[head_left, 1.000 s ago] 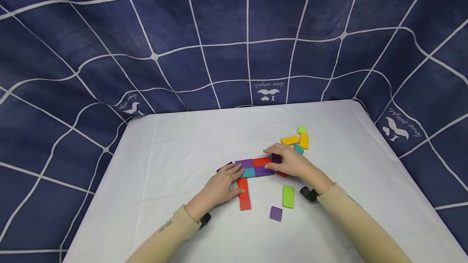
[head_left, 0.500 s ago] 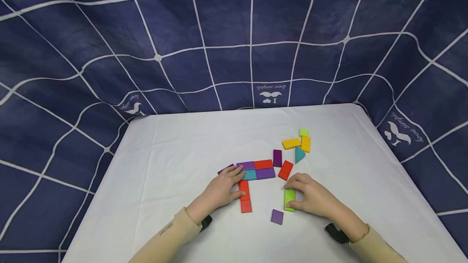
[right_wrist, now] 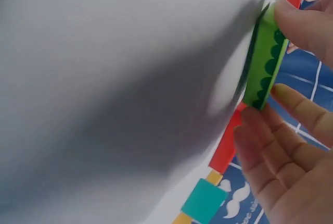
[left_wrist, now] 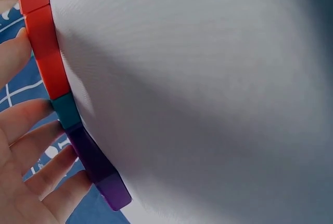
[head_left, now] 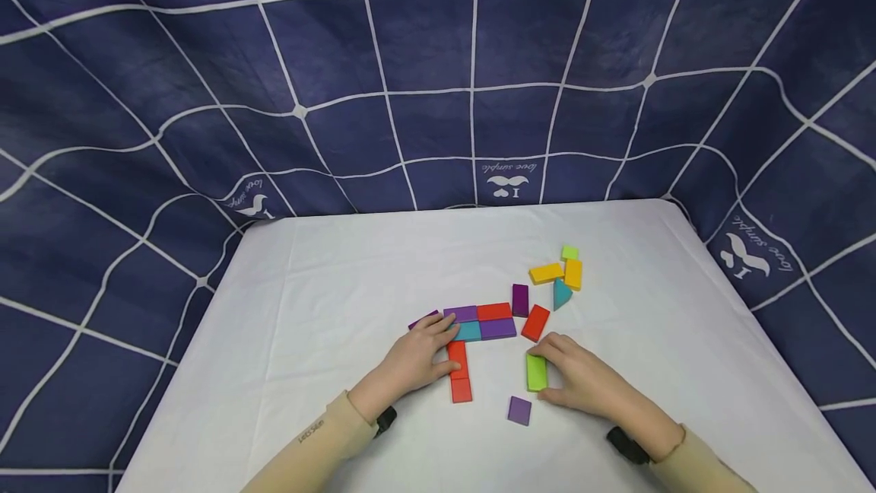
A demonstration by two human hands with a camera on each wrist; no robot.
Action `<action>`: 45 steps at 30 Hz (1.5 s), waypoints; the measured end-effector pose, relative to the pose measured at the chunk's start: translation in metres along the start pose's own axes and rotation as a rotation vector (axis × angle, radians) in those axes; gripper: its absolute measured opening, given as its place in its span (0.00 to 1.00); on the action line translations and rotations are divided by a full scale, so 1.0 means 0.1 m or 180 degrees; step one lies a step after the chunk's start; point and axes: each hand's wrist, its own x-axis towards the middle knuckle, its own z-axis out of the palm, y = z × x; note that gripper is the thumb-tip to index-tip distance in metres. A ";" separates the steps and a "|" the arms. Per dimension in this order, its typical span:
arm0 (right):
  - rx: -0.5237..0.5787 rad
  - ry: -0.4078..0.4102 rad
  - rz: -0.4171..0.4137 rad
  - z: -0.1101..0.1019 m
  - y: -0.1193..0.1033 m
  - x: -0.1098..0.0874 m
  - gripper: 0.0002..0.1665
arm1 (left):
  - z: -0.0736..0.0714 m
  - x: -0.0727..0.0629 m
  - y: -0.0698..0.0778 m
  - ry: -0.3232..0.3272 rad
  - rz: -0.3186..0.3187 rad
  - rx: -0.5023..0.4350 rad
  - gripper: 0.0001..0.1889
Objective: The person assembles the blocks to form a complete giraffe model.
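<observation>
Right hand (head_left: 578,375) is clamped on the green block (head_left: 537,373), thumb at its near end and fingertips at its far end; whether the block rests fully on the white-covered counter (head_left: 342,272), I cannot tell. It sits to the right of two red blocks (head_left: 461,390) laid end to end, with the purple square (head_left: 519,411) near it on the person's side and the slanted red block (head_left: 535,323) just beyond. Left hand (head_left: 414,356) has its fingers apart and fairly straight, thumb against the farther of the two red blocks, fingertips at the teal block (head_left: 468,331) and the dark purple block (left_wrist: 93,153). Farther back lie two yellow blocks (head_left: 547,274) and the teal triangle (head_left: 561,294)
</observation>
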 end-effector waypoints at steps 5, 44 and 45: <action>-0.0063 0.0151 -0.0199 0.00 -0.01 0.16 0.33 | 0.01 0.01 0.01 -0.0001 0.0012 0.0004 0.35; -0.0132 0.0057 -0.0418 0.07 0.03 0.41 0.38 | 0.00 -0.01 0.01 0.0021 0.0022 -0.0038 0.34; -0.0138 0.0078 -0.0427 0.07 0.02 0.40 0.38 | 0.00 -0.01 0.01 0.0025 0.0023 -0.0027 0.34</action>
